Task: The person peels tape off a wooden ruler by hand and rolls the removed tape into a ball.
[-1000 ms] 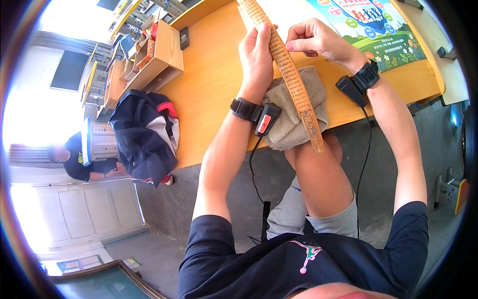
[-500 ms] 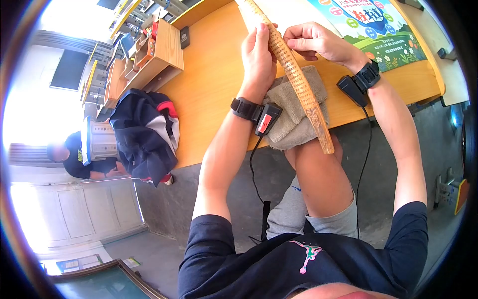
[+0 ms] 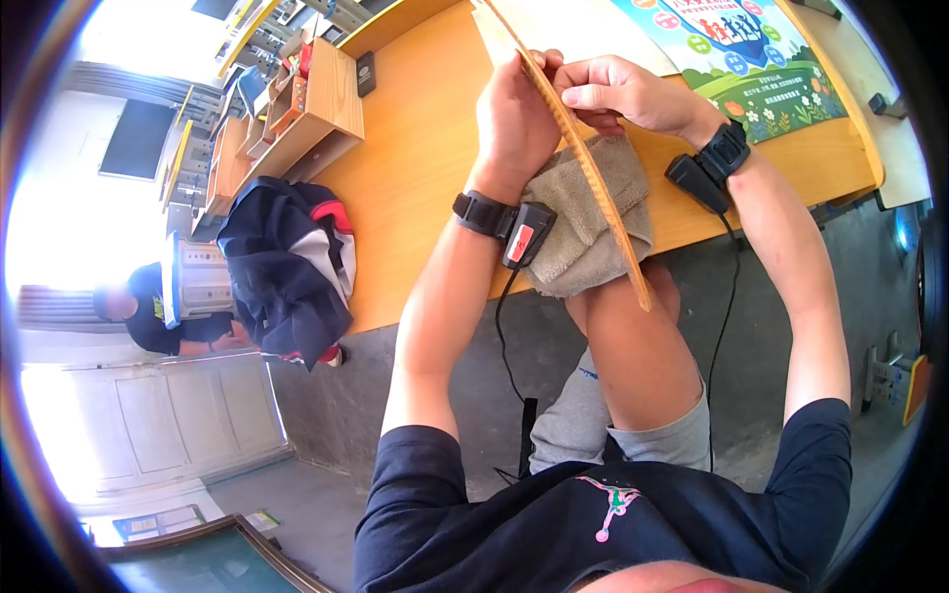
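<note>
The left hand (image 3: 519, 119) has its thumb and fingers bent around a long, thin wooden strip (image 3: 599, 188), turned almost edge-on to the camera; the strip runs past these fingers to the top of the view, and its other end slants down and right of them, in front of the person's knee; the right hand (image 3: 633, 99) is just right of the left fingers, its thumb and fingers curled nearly together beside the strip; whether they grip it cannot be told; below both hands' fingers a folded brown towel (image 3: 573, 222) lies at the edge of the desk (image 3: 415, 148), behind the strip; right of the right fingers lies a printed poster (image 3: 761, 74); well left of the left fingers is a dark jacket (image 3: 282, 267).
</note>
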Demonstrator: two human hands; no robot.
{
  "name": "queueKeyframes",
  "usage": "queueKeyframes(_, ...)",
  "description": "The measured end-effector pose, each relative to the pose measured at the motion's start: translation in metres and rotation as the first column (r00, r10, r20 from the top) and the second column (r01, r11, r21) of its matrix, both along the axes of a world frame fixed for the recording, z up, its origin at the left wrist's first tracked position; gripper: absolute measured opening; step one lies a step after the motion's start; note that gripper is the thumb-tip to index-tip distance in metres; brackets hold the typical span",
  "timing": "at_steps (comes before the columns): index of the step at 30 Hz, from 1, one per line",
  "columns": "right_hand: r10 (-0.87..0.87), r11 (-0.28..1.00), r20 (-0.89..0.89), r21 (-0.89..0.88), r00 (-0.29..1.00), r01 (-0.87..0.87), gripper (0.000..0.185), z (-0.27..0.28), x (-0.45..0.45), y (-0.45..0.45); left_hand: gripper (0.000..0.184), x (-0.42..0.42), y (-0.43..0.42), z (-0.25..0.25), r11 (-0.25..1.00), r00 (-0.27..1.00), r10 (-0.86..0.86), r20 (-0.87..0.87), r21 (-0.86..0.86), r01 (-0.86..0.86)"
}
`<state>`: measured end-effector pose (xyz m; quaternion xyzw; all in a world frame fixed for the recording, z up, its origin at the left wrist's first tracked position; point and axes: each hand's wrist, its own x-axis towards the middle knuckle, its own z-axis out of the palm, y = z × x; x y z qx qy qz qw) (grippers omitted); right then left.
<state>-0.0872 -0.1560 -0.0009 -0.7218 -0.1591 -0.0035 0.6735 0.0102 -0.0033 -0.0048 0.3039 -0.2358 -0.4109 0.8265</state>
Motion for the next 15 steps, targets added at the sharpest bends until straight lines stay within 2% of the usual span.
queueKeyframes(4,-0.006,1.000,-0.039,0.024,0.999,0.007,0.023,0.003,-0.002,0.004,0.042,0.004,0.001,-0.004,0.999,0.998,-0.049,0.038,0.004,0.049)
queueKeyframes(8,0.008,1.000,-0.001,-0.008,1.000,-0.008,0.021,0.002,-0.001,0.002,0.039,-0.003,0.004,0.000,0.999,0.998,-0.047,0.038,0.007,0.046)
queueKeyframes(10,0.029,1.000,0.011,-0.007,1.000,-0.029,0.020,0.000,-0.001,0.002,0.026,-0.007,0.006,0.005,0.999,0.980,-0.037,0.195,0.034,0.031)
queueKeyframes(13,-0.005,1.000,0.001,-0.004,1.000,0.005,0.020,-0.001,-0.001,0.004,0.017,-0.001,0.005,0.001,0.996,0.973,-0.059,0.224,0.076,0.043)
queueKeyframes(15,-0.021,1.000,0.006,0.019,1.000,0.021,0.017,-0.001,-0.001,0.005,0.015,0.002,0.002,-0.004,0.999,0.981,-0.037,0.191,0.041,0.030)
